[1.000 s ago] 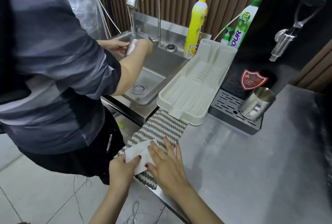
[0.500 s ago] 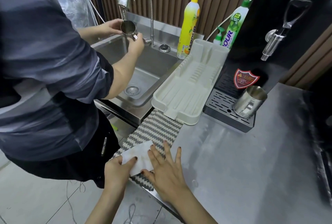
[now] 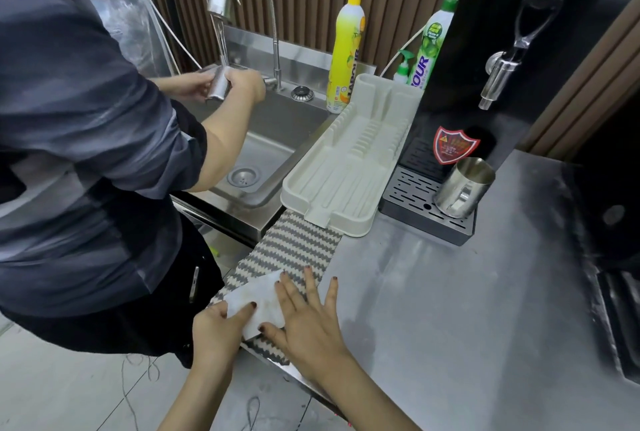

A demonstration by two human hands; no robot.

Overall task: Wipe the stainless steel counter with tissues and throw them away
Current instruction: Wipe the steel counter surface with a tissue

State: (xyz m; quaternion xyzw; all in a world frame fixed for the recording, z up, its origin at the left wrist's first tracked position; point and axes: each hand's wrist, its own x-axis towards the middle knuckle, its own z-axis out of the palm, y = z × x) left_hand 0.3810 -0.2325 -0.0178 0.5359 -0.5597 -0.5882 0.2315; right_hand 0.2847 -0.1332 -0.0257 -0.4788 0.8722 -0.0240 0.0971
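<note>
A white tissue [image 3: 258, 301] lies on a grey-and-white striped mat [image 3: 298, 243] at the left edge of the stainless steel counter [image 3: 450, 309]. My left hand [image 3: 216, 330] holds the tissue's near-left edge, thumb on top, at the counter's rim. My right hand [image 3: 308, 321] lies flat with straight, spread fingers, pressing the tissue's right side and the mat. The counter surface to the right looks dull and streaked.
Another person [image 3: 86, 153] stands close on the left, rinsing a metal cup [image 3: 218, 84] under the tap over the sink [image 3: 270, 140]. A cream dish rack [image 3: 343, 171], a steel jug [image 3: 464, 188] on a black drip tray [image 3: 408, 202], a black water boiler [image 3: 519, 50] and detergent bottles [image 3: 346, 50] line the back.
My hands and the tissue have stayed almost in place. The other person has brought the metal cup under the running tap.
</note>
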